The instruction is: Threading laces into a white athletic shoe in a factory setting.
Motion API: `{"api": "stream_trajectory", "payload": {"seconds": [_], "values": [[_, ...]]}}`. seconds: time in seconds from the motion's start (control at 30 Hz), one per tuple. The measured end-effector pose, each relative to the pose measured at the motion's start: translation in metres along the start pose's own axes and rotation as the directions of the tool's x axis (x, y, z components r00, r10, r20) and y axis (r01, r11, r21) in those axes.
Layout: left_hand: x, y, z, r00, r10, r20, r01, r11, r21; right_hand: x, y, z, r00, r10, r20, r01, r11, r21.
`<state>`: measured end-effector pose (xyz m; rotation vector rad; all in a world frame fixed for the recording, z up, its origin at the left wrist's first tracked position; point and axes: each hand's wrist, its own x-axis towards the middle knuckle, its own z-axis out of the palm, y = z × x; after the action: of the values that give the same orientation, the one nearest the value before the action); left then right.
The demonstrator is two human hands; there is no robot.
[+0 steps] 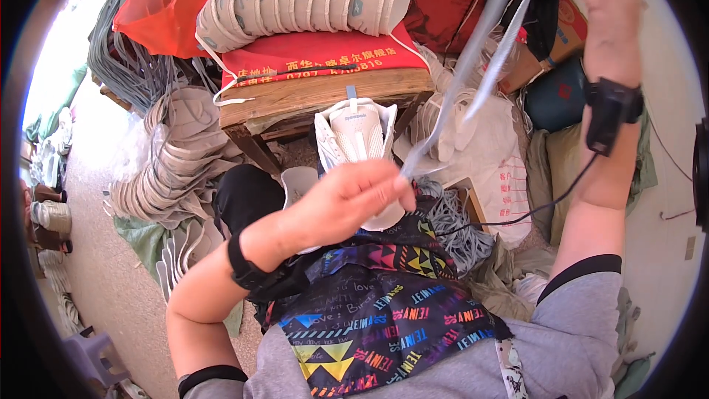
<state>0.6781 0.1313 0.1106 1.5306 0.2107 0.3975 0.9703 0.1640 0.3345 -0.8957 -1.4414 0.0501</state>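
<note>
A white shoe upper [356, 129] with a pale tongue and a grey pull tab lies in my lap, partly hidden by my left hand [343, 203]. Thumb and fingers of that hand are pinched on a pale grey shoelace [443, 114]. From the pinch, its blurred strands run up and to the right, out of the top edge. My right hand [609, 11] is raised high at the upper right. Motion smears it and the top edge cuts off its fingers, so I cannot make out whether it holds the lace.
Ahead stands a wooden bench [325, 100] with a red cloth and a row of nested shoe uppers [306, 7]. More stacked uppers [166, 166] lie at left. Grey laces [461, 225] pile beside my lap. A black cable [543, 210] runs from my right wrist.
</note>
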Motion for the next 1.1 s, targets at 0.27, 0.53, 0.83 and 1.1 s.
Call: {"api": "stream_trajectory", "payload": {"seconds": [0.27, 0.53, 0.83, 1.1], "values": [[0.024, 0.078, -0.044, 0.885, 0.129, -0.448, -0.254, 0.939, -0.232, -0.237, 0.026, 0.063, 0.588, -0.192, 0.786, 0.522, 0.832, -0.187], [0.031, 0.105, -0.064, 0.889, 0.296, -0.349, -0.428, 0.807, -0.407, -0.323, 0.009, 0.068, 0.522, -0.154, 0.839, 0.535, 0.825, -0.182], [-0.034, -0.095, -0.032, 0.726, -0.142, -0.673, 0.477, 0.809, 0.343, -0.316, 0.034, 0.076, 0.655, 0.486, 0.578, -0.261, 0.864, -0.431], [-0.055, -0.123, -0.004, 0.774, -0.073, -0.628, 0.407, 0.817, 0.407, -0.322, 0.051, 0.092, 0.586, 0.537, 0.607, -0.091, 0.788, -0.609]]}}
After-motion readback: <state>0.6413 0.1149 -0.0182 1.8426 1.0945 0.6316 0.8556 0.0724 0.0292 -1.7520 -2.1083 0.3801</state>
